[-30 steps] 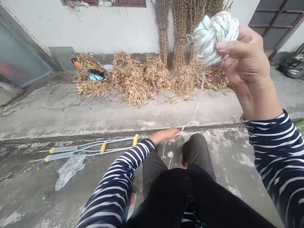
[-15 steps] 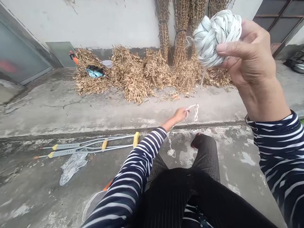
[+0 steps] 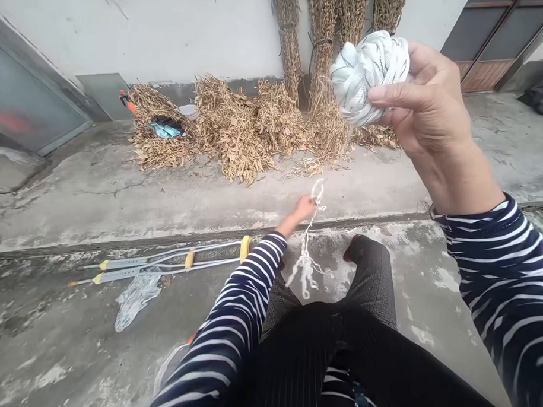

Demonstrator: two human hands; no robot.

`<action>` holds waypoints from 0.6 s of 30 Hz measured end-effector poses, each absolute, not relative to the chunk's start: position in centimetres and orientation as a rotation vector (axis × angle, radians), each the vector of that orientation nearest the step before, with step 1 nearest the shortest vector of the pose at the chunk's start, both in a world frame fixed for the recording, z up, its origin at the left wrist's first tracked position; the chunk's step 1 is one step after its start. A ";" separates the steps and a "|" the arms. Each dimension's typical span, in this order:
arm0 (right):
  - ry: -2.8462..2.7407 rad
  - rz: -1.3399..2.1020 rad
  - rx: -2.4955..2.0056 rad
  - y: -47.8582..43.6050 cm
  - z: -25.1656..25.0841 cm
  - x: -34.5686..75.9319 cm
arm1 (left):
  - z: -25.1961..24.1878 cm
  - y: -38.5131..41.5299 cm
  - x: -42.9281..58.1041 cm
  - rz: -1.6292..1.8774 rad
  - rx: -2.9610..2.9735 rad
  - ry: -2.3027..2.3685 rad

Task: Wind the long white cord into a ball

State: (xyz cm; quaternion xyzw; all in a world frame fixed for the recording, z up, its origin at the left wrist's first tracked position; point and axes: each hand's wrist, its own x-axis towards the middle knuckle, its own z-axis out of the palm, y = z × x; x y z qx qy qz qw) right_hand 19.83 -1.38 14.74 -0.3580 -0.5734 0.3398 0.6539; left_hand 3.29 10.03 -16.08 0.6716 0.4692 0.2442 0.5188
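Raised at the upper right, my right hand is closed on a bundle of white woven strap with thin dark lines, its thumb pressed across the front. Lower and nearer the middle, my left hand is closed around a thin white cord. A small loop of the cord sticks up above the fingers. Below the hand the cord hangs down and ends in several loose strands between my knees. My left fingers are slightly blurred.
A pair of crutches with yellow pads lies on the concrete at the left, beside a crumpled clear plastic bag. Heaps of dry stalks line the white wall, with tall tied bundles upright behind. A low concrete step runs across.
My left hand has moved slightly left, and the hanging end of the cord has lifted and spread into strands. My right hand with the strap bundle has shifted left in view.
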 end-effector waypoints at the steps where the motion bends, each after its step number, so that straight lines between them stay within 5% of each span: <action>1: -1.302 0.771 -0.810 -1.4 14.8 19.8 | -17.0 8.5 4.4 0.517 1.626 1.087; 8: -1.293 0.887 -0.806 -1.9 14.3 19.4 | -18.6 4.1 3.2 0.395 1.670 1.171; 14: -1.321 1.018 -0.967 -1.1 12.6 18.3 | -7.4 6.0 2.3 1.217 1.440 0.778; 18: -1.371 1.051 -1.008 -0.7 11.9 18.1 | -1.1 4.4 3.1 1.317 1.380 0.492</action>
